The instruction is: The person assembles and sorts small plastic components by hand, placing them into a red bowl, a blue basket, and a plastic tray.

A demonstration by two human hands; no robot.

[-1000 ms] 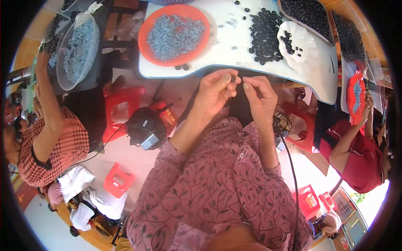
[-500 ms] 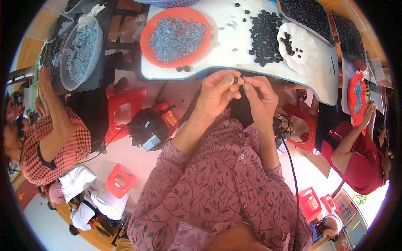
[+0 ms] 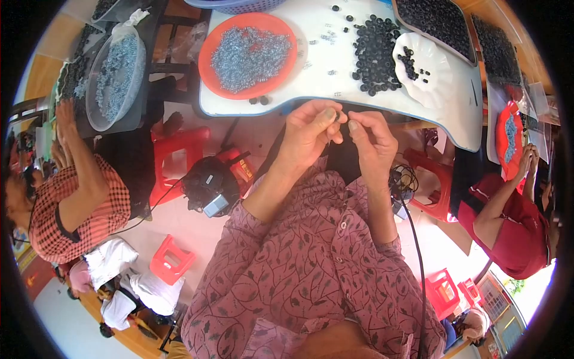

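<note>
My left hand [image 3: 309, 133] and my right hand [image 3: 372, 138] meet just below the near edge of the white table [image 3: 335, 90], fingertips pinched together on a small dark part [image 3: 341, 118] held between them. It is too small to make out in detail. Beyond my hands an orange round tray [image 3: 210, 45] holds a heap of small silvery metal pieces [image 3: 248, 52]. To its right lies a pile of black rings [image 3: 373, 55], spilling toward a white scalloped dish [image 3: 436, 81] with a few rings in it.
Dark trays of black parts [image 3: 439, 18] sit at the table's far right. A person in a red checked shirt [image 3: 78, 197] works at the left beside a bagged bowl [image 3: 113, 75]. Another person in red [image 3: 508, 221] sits right. Red stools [image 3: 179, 149] and a black device [image 3: 209, 182] stand below.
Both hands stay pinched together at the table edge. The fingers have shifted only slightly around the small part.
</note>
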